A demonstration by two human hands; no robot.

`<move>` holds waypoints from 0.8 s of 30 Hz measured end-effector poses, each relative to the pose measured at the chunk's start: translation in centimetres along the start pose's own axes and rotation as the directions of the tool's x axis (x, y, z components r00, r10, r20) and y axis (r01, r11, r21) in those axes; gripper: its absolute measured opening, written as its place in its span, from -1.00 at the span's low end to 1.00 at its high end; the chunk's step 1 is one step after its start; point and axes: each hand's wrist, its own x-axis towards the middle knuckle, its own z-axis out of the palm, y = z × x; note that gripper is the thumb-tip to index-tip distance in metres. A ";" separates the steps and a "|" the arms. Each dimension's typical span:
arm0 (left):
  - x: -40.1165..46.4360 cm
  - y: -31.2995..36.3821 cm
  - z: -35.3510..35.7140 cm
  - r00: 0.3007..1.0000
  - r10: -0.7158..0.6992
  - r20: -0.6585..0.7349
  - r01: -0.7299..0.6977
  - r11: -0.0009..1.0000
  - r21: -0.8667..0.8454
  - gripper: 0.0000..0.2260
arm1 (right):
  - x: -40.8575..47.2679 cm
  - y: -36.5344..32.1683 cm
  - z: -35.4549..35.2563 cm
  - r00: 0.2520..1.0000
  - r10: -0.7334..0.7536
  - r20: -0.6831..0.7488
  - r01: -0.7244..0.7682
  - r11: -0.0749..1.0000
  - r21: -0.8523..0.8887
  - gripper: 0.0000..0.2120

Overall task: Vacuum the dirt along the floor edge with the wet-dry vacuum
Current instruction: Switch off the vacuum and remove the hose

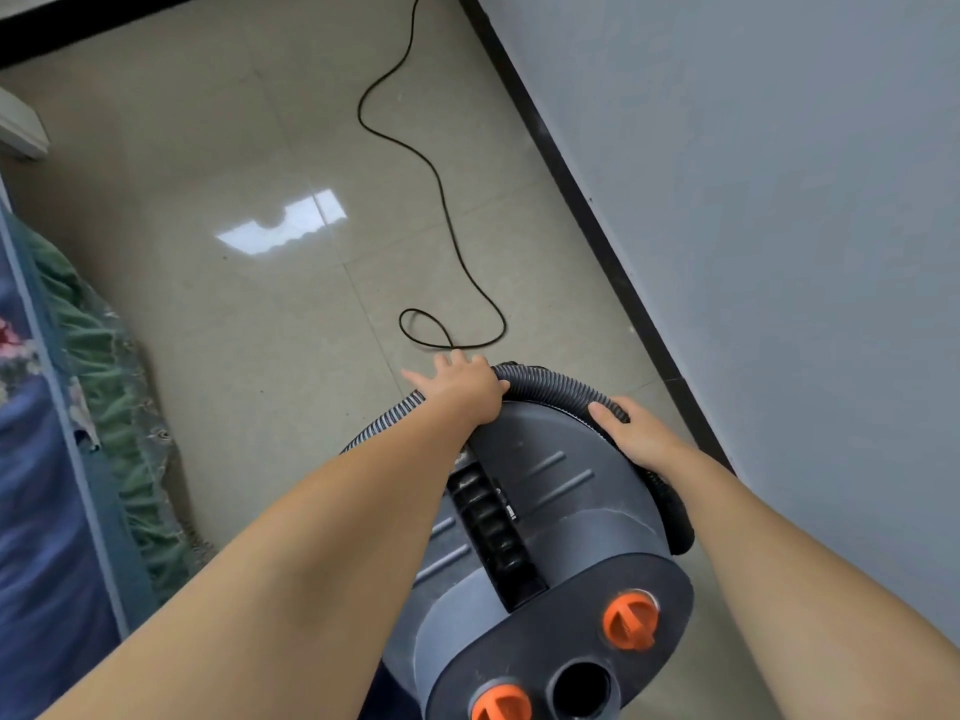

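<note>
Vacuum (545, 517) sits right below you by the baseboard (597, 215), its hose (550, 381) arcing across the far rim: your left hand (462, 387) lies spread on the hose's left stretch, your right hand (631, 433) curls over its right, nearer the wall.

Both bare forearms reach forward and down over the vacuum (545, 517), one on each side of its top. The left hand (460, 384) lies over the hose (550, 381) at the far left of the vacuum's top, palm down, fingers (441, 363) spread and fairly straight, thumb tucked against the hose. The right hand (631, 428) sits at the far right of the vacuum's top, its fingers curled round the hose there, wrist bent slightly inward.
</note>
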 end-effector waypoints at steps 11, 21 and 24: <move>0.7 -1.8 0.5 0.965 0.206 -0.162 -0.233 0.958 -0.166 -0.54 | 0.3 1.1 -0.9 0.998 -0.060 -0.021 0.059 0.996 -0.062 -0.66; -1.2 -6.0 1.9 0.956 0.036 -0.291 -0.176 0.865 -0.470 -0.65 | -3.2 -1.3 -1.3 0.982 -0.186 0.016 0.186 0.983 -0.004 -0.66; -0.7 -6.0 2.8 0.929 -0.033 -0.368 -0.137 0.894 -0.426 -0.64 | -2.7 -1.5 -0.9 0.983 -0.180 0.026 0.180 0.984 0.014 -0.72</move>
